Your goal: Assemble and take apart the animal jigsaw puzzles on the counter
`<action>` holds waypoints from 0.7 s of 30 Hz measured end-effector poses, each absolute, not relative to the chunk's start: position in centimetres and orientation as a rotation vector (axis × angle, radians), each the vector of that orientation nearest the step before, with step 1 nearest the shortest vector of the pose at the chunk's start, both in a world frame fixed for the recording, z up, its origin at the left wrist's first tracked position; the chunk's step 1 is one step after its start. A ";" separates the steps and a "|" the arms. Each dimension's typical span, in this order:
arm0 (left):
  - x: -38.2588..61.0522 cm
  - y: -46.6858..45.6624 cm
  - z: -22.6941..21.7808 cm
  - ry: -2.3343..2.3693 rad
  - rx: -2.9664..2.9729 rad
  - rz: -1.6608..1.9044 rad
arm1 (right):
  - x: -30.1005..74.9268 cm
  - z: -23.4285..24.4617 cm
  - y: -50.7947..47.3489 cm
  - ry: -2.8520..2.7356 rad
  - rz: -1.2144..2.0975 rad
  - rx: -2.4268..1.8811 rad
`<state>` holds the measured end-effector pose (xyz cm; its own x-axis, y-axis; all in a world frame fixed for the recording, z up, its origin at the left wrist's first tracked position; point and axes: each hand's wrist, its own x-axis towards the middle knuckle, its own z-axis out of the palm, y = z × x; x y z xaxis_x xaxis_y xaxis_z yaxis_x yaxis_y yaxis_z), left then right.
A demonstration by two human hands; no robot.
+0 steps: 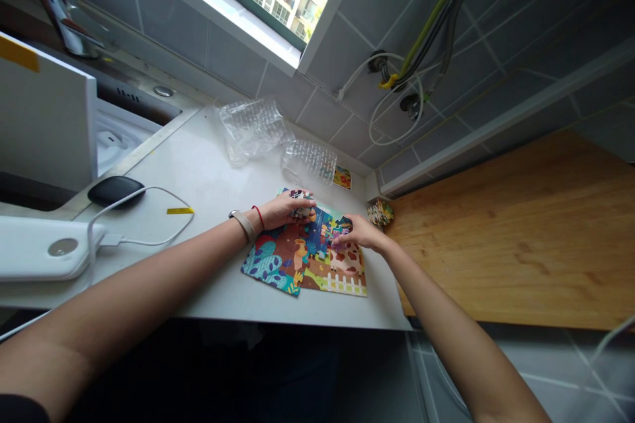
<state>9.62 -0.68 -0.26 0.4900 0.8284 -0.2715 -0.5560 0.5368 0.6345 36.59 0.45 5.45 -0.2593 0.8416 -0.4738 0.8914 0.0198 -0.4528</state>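
A colourful jigsaw puzzle, partly joined, lies on the white counter; its picture shows a spotted cow and a white fence. My left hand is over the puzzle's upper left part, closed around a few puzzle pieces. At the upper right of the puzzle, my right hand has thumb and fingers closed about a purple puzzle piece, touching the puzzle. The fingers partly hide that piece, so whether it is lifted or lying flat is unclear.
Behind the puzzle lie clear plastic wrappers and a small picture card. A pile of puzzle pieces sits by the wooden board. To the left are a black mouse, a cable and a white device near the sink.
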 end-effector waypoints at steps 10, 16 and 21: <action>9.6 -0.6 -0.4 0.599 0.507 0.884 | 37.1 7.5 0.5 1.971 -1.629 2.062; 9.6 -0.7 -0.2 0.627 0.503 0.892 | 33.3 5.9 2.1 2.112 -1.292 1.984; 9.7 -0.7 -0.3 0.616 0.507 0.892 | 31.5 4.8 3.9 2.093 -0.994 1.941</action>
